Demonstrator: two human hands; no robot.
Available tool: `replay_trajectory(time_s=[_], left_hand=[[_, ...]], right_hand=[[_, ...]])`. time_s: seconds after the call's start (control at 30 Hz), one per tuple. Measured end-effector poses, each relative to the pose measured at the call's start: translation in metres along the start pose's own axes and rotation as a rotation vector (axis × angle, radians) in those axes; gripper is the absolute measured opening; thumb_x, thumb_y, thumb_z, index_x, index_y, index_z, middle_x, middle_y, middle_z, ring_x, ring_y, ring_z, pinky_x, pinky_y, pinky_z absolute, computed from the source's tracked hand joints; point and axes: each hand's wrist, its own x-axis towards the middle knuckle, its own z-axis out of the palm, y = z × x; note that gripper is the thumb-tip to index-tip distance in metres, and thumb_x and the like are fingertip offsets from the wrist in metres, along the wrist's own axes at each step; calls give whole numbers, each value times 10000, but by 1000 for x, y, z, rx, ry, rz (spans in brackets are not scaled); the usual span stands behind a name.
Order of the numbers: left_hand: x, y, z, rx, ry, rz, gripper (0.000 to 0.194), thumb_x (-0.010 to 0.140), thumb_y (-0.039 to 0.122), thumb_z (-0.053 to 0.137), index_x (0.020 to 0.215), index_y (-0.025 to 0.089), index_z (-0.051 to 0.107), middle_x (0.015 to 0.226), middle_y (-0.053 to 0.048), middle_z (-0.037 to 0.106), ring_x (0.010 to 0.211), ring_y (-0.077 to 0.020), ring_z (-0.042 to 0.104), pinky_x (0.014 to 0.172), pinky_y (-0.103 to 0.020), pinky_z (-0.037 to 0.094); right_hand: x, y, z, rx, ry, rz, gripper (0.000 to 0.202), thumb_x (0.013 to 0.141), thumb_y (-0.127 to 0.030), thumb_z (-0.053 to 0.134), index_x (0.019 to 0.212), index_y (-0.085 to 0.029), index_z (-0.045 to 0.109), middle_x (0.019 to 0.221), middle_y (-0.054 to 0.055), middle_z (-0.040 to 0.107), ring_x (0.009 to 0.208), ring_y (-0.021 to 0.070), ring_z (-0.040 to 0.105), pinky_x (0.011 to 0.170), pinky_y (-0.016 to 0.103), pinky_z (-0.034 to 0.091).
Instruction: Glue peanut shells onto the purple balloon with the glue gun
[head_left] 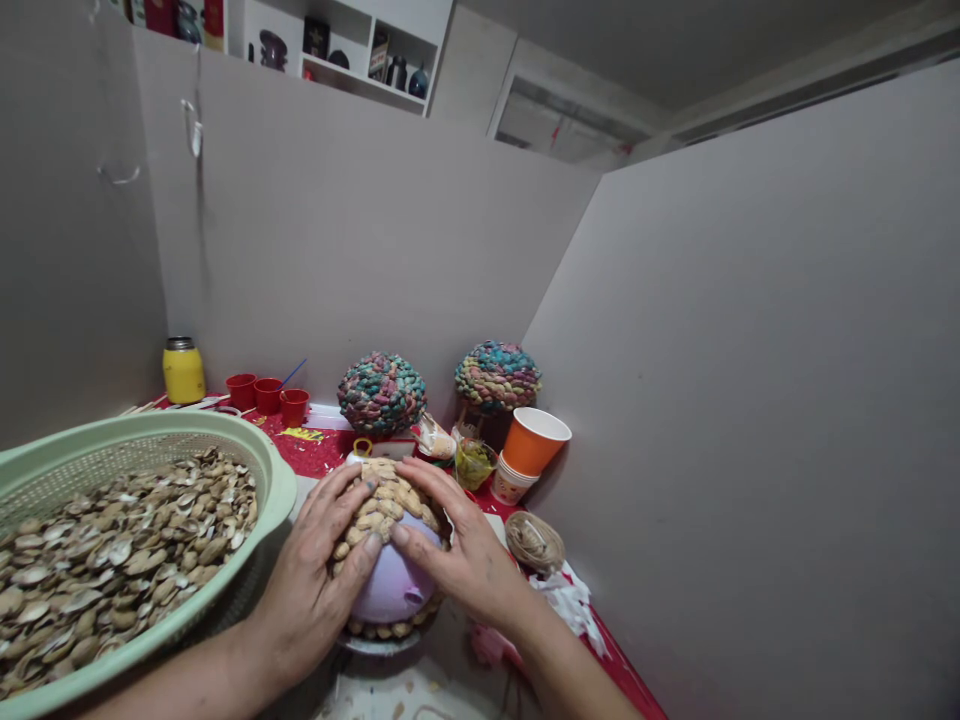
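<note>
A lilac balloon (388, 582) sits in front of me, its knotted end toward me. Rows of peanut shells (384, 503) cover its top and far side, and another row rings its bottom edge. My left hand (315, 560) curves round the left side, with its thumb on the lower edge of the shells. On the right, my right hand (457, 548) is wrapped over the shells, its thumb tip near the other thumb. Beneath the balloon shows the rim of a shallow support (384, 646). To the left, a green colander (279, 478) holds many loose shell halves (124, 570).
Two multicoloured shell-covered domes (382, 393) stand behind. Red cups (268, 395) and a yellow jar (183, 372) are at back left. Right of the balloon are an orange paper cup (531, 445), a twine roll (535, 542) and crumpled tissue (574, 605). Grey partitions (360, 220) enclose the table.
</note>
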Motion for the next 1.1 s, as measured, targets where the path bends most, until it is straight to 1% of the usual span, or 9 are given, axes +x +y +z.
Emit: replay_trajectory(time_s=[0.1, 0.23, 0.5, 0.63, 0.8, 0.93, 1.1], left_hand=[[0, -1, 0, 9, -12, -1, 393, 955, 325, 470, 1339, 251, 510, 1488, -113, 459, 1389, -272, 380, 1142, -551, 304], [-1, -1, 1, 7, -18, -7, 395, 959, 323, 462, 1346, 254, 501, 1494, -117, 447, 1387, -276, 379, 1136, -560, 310], [-1, 0, 1, -3, -3, -18, 398, 951, 334, 476, 1342, 269, 514, 1477, -101, 469, 1377, -276, 394, 1142, -541, 308], [-1, 0, 1, -10, -19, -21, 404, 958, 329, 460, 1355, 272, 502, 1497, -91, 445, 1391, -269, 372, 1150, -536, 297], [-1, 0, 1, -8, -29, -22, 403, 973, 314, 421, 1366, 262, 493, 1504, -94, 439, 1398, -269, 361, 1154, -549, 280], [0, -1, 2, 2, -24, -17, 405, 970, 297, 428, 1371, 273, 484, 1510, -83, 435, 1409, -260, 345, 1160, -540, 274], [0, -1, 3, 3, -10, 0, 403, 969, 299, 428, 1365, 259, 493, 1504, -98, 440, 1398, -260, 364, 1154, -539, 280]], right_hand=[[0, -1, 2, 20, 9, 15, 510, 855, -418, 604, 1307, -189, 552, 1413, 131, 471, 1317, 284, 426, 1101, 499, 346], [-1, -1, 8, 19, 55, 15, 496, 830, -357, 607, 1300, -206, 554, 1405, 117, 481, 1312, 277, 429, 1102, 495, 344], [0, -1, 11, 24, 87, 3, 468, 817, -306, 617, 1276, -228, 561, 1386, 98, 504, 1307, 273, 438, 1107, 478, 348], [1, -1, 11, 12, 93, 7, 480, 809, -309, 619, 1275, -208, 562, 1379, 110, 508, 1301, 280, 439, 1097, 484, 357], [1, 0, 13, 7, 106, 7, 467, 831, -348, 602, 1273, -202, 567, 1371, 114, 516, 1296, 284, 448, 1091, 489, 365], [0, 1, 14, 2, 121, 1, 475, 823, -322, 606, 1282, -210, 559, 1379, 108, 508, 1298, 274, 442, 1101, 473, 351], [-1, 1, 15, 8, 123, 6, 479, 816, -306, 607, 1284, -218, 553, 1381, 95, 506, 1296, 269, 441, 1102, 451, 352]])
